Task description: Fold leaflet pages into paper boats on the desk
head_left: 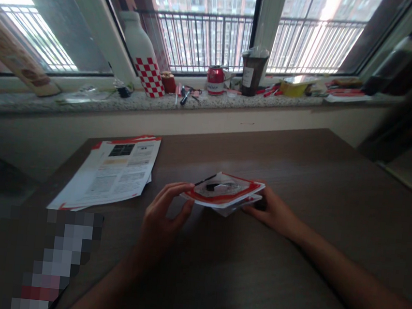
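Observation:
A folded printed paper (224, 190) is held just over the middle of the brown table (286, 152). Its upper face has a red border around a grey picture with a dark patch, and a second layer shows beneath it on the right. My left hand (166, 211) pinches its left corner, fingers on top and thumb below. At the right end my right hand (271, 212) grips the layers; some of its fingertips are hidden behind the paper.
A stack of printed sheets (117, 172) lies at the table's left, with a blurred-out item (61, 257) nearer me. On the windowsill stand a red-checked white bottle (147, 66), a red can (215, 80), a dark cup (253, 74) and assorted small things.

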`<state>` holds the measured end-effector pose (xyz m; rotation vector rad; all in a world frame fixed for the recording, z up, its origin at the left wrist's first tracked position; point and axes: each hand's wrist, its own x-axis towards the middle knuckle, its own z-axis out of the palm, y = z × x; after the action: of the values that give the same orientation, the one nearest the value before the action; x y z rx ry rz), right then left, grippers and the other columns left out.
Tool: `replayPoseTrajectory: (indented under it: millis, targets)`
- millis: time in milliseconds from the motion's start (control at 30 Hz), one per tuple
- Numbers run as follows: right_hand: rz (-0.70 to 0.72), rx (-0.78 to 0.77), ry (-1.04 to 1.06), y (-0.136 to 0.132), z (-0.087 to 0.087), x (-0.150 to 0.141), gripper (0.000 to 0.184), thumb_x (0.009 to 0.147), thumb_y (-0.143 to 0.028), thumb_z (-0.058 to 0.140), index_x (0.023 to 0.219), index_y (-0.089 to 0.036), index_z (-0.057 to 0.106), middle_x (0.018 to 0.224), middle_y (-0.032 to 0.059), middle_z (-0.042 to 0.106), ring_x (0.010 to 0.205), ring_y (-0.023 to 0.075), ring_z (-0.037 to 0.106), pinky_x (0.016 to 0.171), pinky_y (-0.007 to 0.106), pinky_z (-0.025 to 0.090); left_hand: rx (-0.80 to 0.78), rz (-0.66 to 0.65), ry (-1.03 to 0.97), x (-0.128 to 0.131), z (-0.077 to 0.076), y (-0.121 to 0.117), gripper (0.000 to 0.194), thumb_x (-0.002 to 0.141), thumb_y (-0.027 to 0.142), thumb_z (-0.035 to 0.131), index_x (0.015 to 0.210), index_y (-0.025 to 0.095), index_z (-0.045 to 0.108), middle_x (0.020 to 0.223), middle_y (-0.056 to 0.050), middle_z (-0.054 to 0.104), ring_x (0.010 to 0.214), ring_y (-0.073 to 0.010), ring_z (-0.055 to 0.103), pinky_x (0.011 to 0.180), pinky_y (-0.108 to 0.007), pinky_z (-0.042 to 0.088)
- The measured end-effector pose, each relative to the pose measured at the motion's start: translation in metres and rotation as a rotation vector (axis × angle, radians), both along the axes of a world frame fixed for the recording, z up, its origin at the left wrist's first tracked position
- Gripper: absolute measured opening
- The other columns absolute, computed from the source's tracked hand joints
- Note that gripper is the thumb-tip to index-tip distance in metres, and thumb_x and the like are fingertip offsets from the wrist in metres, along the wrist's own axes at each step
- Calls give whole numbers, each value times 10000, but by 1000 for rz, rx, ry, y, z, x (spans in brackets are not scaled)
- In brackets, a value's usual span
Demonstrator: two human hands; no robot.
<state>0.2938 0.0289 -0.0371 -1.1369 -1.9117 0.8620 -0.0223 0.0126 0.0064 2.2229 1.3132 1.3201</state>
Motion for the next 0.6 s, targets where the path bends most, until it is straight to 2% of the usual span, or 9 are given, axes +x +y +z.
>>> replayPoseTrajectory:
  millis: [200, 367, 500, 600]
  targets:
    - [5, 7, 6, 0, -5, 1, 580, 914, -349, 755, 1419, -291, 476, 1416, 112, 648, 1246, 312, 671, 1010, 493, 610, 6, -22, 13, -2, -3, 1, 269, 1002, 205, 634, 1266, 254, 649, 1211, -52, 701, 1119, -219, 681, 998, -400, 560]
    - [-21, 7, -26, 1, -9, 2, 595, 916, -349, 749, 1447, -303, 486, 1365, 101, 680, 1158, 304, 714, 967, 502, 634, -11, -40, 34, 0, -1, 0, 261, 999, 199, 634, 1254, 251, 653, 1200, -45, 706, 1109, -216, 687, 973, -377, 567]
    - [45, 74, -29, 3, -4, 0, 520, 922, -334, 741, 1408, -291, 559, 1461, 100, 600, 1320, 295, 621, 1111, 499, 544, -4, -28, 12, 0, 2, -2, 243, 997, 199, 633, 1235, 242, 659, 1179, -44, 709, 1090, -211, 692, 966, -367, 566]
    - [59, 64, -22, 3, 1, -1, 474, 925, -322, 736, 1372, -286, 583, 1480, 97, 583, 1350, 287, 598, 1143, 495, 513, 0, -35, 10, -1, 2, -2, 241, 996, 193, 633, 1231, 238, 662, 1172, -46, 711, 1080, -207, 694, 962, -366, 565]
